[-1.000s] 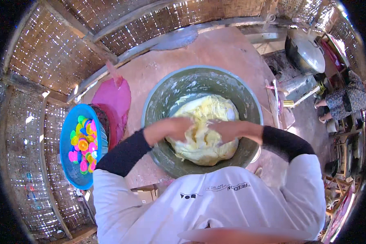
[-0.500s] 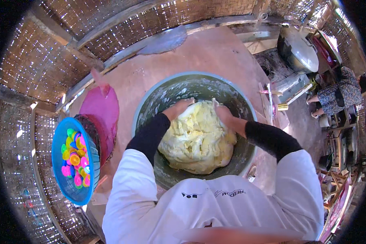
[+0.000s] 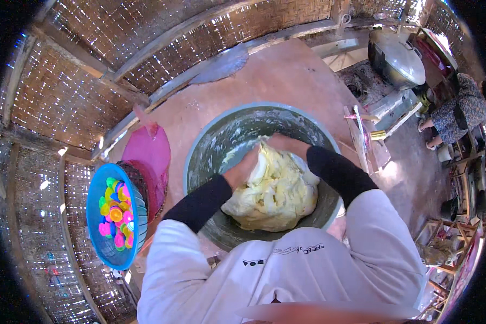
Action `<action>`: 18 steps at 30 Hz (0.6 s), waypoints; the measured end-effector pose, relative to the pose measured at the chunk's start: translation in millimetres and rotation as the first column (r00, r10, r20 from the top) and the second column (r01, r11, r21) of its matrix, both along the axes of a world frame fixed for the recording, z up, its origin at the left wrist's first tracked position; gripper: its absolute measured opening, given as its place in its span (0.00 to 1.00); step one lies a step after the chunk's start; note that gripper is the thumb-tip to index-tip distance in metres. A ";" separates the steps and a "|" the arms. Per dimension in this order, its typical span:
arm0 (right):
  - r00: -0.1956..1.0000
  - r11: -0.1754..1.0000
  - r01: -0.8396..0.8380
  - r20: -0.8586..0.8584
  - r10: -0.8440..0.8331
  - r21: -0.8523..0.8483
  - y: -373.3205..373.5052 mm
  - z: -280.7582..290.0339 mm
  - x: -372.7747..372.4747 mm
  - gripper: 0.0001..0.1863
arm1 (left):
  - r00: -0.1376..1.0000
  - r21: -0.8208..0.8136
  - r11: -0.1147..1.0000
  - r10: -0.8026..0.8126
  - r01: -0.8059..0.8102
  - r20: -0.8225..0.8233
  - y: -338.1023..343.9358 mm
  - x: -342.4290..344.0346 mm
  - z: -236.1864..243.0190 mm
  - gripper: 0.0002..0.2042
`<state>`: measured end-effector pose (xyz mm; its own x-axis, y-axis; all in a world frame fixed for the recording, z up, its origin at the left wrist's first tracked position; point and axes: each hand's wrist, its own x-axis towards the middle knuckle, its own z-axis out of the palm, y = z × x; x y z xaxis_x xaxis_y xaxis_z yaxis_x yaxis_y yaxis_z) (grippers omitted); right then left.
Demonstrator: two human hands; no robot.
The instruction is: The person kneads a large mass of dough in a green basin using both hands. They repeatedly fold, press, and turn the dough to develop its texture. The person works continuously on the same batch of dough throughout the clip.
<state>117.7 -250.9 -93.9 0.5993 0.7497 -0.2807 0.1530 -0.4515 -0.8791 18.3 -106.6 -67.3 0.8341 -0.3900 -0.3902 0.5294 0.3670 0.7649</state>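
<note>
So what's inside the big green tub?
A pale yellow doughy mass, with the left hand and right hand at its far side. Beneath it, the floor of the tub is covered.

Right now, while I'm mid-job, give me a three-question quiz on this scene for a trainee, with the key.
1. True or false: the dough lies inside the tub.
2. Which is on the person's left of the tub?
A. the lidded pot
B. the blue basket
C. the other person
3. Which of the worker's hands are on the dough?

Key:
1. True.
2. B.
3. Both: the left hand on its left flank, the right hand at its far edge.
</note>
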 end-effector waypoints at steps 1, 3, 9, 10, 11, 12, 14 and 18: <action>0.999 0.999 0.000 -0.037 0.001 0.033 -6.3 0.8 -11.4 0.24 | 0.997 0.068 0.995 -0.072 0.072 -0.006 8.0 -10.7 7.3 0.26; 0.964 0.967 0.101 0.263 -0.037 -0.234 -11.9 18.8 -44.8 0.29 | 0.978 0.235 0.950 -0.208 0.203 -0.006 28.2 -30.3 7.0 0.25; 0.824 0.866 -0.321 0.339 0.455 -0.382 -65.0 120.5 -142.5 0.25 | 0.514 0.899 0.428 -0.793 0.086 0.329 35.2 -116.4 60.5 0.27; 0.774 0.833 -0.384 0.353 0.525 -0.398 -67.2 120.7 -148.7 0.23 | 0.480 0.951 0.305 -0.843 0.053 0.244 28.8 -122.1 68.3 0.26; 0.723 0.795 -0.444 0.359 0.590 -0.413 -68.7 118.0 -153.8 0.21 | 0.447 0.983 0.181 -0.882 0.026 0.150 20.6 -128.5 72.7 0.24; 0.683 0.822 -0.371 0.473 0.557 -0.432 -63.5 107.2 -156.5 0.15 | 0.415 0.998 0.055 -0.908 -0.006 0.052 13.5 -133.2 71.8 0.22; 0.654 0.827 -0.344 0.518 0.551 -0.445 -39.5 81.2 -149.9 0.12 | 0.393 0.998 -0.060 -0.918 0.004 -0.057 4.9 -125.2 58.5 0.18; 0.672 0.799 -0.282 0.485 0.559 -0.531 7.4 47.0 -116.5 0.08 | 0.526 0.982 -0.186 -0.834 0.016 -0.167 10.8 -84.5 26.4 0.09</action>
